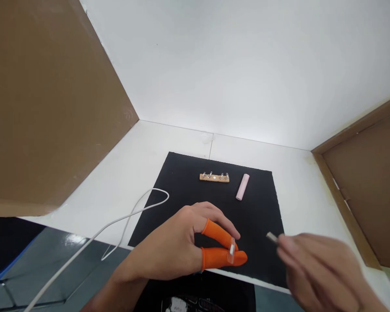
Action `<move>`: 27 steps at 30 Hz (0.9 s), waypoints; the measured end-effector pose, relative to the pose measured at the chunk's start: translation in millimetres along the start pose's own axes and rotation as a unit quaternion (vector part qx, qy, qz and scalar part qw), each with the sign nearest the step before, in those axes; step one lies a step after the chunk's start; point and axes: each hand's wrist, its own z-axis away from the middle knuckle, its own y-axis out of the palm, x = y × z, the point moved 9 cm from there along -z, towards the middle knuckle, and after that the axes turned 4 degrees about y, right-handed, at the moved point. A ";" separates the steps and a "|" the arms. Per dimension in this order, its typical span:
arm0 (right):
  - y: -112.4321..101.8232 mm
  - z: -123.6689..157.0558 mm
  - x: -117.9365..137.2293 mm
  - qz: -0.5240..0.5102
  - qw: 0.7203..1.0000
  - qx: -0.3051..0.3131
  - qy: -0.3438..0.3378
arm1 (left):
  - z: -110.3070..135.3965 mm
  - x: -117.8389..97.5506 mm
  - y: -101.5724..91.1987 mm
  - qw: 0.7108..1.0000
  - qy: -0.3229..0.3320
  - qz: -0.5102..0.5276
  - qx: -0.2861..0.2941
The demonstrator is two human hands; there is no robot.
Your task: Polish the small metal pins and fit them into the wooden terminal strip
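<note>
Left hand [178, 242], in the head view, pinches a small clear piece [231, 251] between orange finger covers [214, 258], over the black mat [182, 173] on the bench [100, 186]. Right hand [321, 268], blurred, grips a thin greyish object [272, 237], apart from that piece. An uneven squeeze could make the clear piece twist or slip; a hasty right-hand move might knock it loose.
</note>
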 end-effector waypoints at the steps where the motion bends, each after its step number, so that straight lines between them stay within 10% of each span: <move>1: -10.7 -1.9 -4.3 0.021 0.998 -0.054 0.001 | -0.6 -0.3 2.0 1.000 0.000 0.003 0.002; 3: -19.1 -4.2 -2.4 0.013 0.995 -0.099 -0.022 | -3.4 -2.1 5.7 1.000 0.006 0.006 0.003; 8: 22.9 -7.5 18.1 -0.168 0.972 0.159 -0.032 | -14.9 -10.8 14.2 0.999 0.031 0.013 0.008; 14: -33.3 -5.2 -26.9 -0.152 0.982 -0.082 0.074 | -23.6 -16.6 28.1 0.999 0.048 0.012 0.007; 19: -12.9 3.8 2.0 -0.164 0.976 0.142 -0.001 | -27.6 -23.9 37.9 0.996 0.084 0.012 -0.007; 24: -46.4 12.1 -27.6 -0.153 0.980 -0.101 0.079 | -22.9 -26.1 42.2 0.995 0.091 -0.003 -0.039; 27: -26.2 6.2 -17.4 -0.183 0.982 -0.002 0.050 | -18.6 -26.6 43.7 0.993 0.104 -0.013 -0.056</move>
